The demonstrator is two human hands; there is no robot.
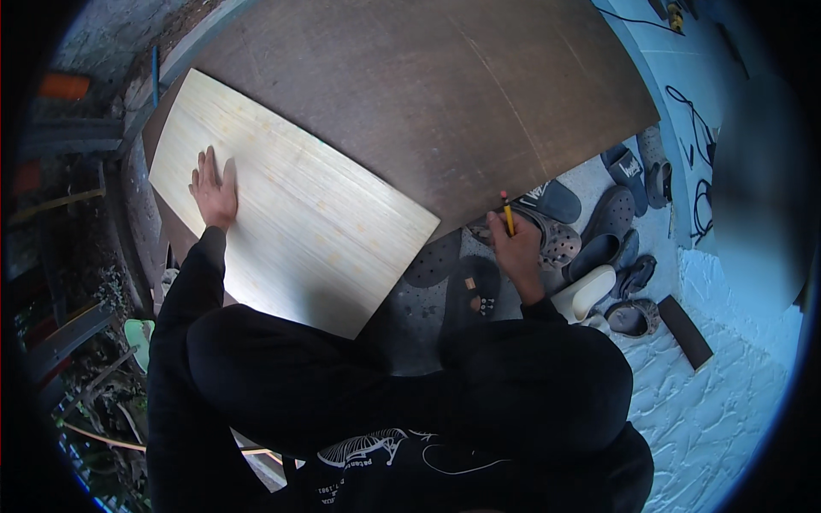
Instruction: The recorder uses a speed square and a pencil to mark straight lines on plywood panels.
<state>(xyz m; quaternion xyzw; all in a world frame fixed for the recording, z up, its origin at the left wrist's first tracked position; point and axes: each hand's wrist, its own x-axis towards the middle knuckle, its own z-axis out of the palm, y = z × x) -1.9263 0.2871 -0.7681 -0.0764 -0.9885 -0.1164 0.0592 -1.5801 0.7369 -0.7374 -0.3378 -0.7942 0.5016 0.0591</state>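
Note:
A pale wooden board [295,192] lies at a slant on a larger dark brown sheet [402,77]. My left hand [214,192] rests flat on the board's left part, fingers stretched out and holding nothing. To the right of the board, my right hand [516,244] is closed around a yellow pencil [508,214], whose pinkish end points up and away from me. That hand is beside the near edge of the brown sheet, above several shoes. The pencil's other end is hidden in the hand.
Several clogs and sandals [609,214] crowd the floor at the right, with a white shoe [590,291] among them. A dark flat strip [684,332] lies near the pale textured surface [727,385]. Black cables [703,128] hang at the far right. Plants and timber [77,333] stand at the left.

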